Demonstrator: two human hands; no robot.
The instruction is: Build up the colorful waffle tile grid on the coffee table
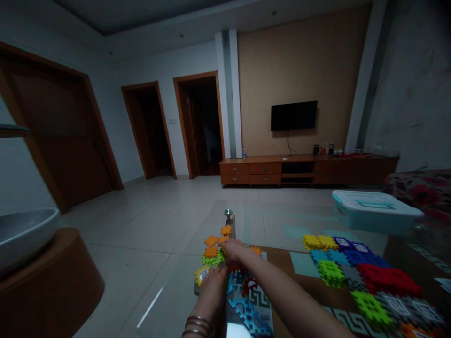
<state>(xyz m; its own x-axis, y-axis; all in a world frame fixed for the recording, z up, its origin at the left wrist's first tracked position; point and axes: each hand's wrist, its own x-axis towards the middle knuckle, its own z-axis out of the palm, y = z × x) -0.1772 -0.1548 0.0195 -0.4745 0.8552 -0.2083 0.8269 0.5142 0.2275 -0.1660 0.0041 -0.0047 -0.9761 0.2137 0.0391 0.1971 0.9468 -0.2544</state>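
Observation:
Both hands are close together over a glass table, among notched, puzzle-like plastic building tiles. My right hand (pixel 233 252) reaches in from the right, its fingers bent down at the orange tiles (pixel 211 252) and the light green tiles (pixel 207 260). My left hand (pixel 214 280) lies just nearer to me, fingers curled, beside a yellow tile (pixel 200 277) with a white printed code. What either set of fingertips holds is hidden. Blue curved toothed pieces (pixel 248 314) and a dark red piece (pixel 251 284) lie under and beside my right forearm.
Several stacks of tiles stand on the right, including red tiles (pixel 387 280), yellow tiles (pixel 319 241) and green tiles (pixel 331 272). Behind them is a lidded turquoise box (pixel 373 218). A metal knob (pixel 228 213) rises at the table's far side. A washbasin (pixel 28 234) stands left.

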